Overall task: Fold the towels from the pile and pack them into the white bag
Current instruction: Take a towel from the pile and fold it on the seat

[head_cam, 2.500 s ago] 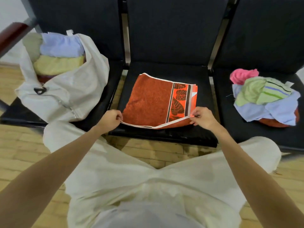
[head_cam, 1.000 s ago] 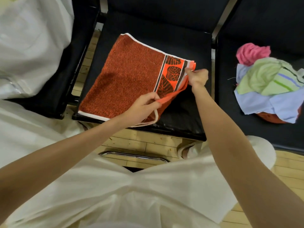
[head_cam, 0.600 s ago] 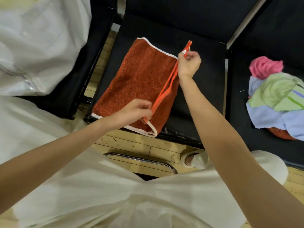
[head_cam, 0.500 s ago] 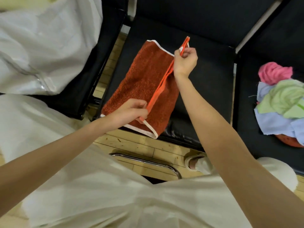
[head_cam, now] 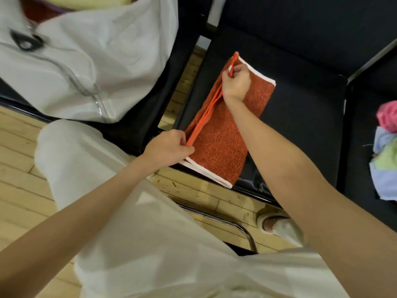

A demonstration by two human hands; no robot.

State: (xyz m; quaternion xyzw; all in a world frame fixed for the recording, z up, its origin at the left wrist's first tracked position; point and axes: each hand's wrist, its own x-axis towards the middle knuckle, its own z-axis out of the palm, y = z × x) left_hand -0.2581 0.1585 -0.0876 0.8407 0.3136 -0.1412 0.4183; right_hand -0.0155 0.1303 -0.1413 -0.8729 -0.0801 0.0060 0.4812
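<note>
Towel (head_cam: 223,143), orange terry, soft and limp; left hand (head_cam: 169,149) and right hand (head_cam: 236,82) each pinch its folded edge's ends.

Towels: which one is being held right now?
The orange towel on the middle seat, pinched by the left hand and right hand; the pile at right lies untouched.

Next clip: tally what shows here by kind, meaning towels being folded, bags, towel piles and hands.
Orange towel being folded: 1
White bag: 1
Towel pile at the right edge: 1
Hands, left hand and right hand, both pinching the towel's edge: 2
Total: 5
</note>
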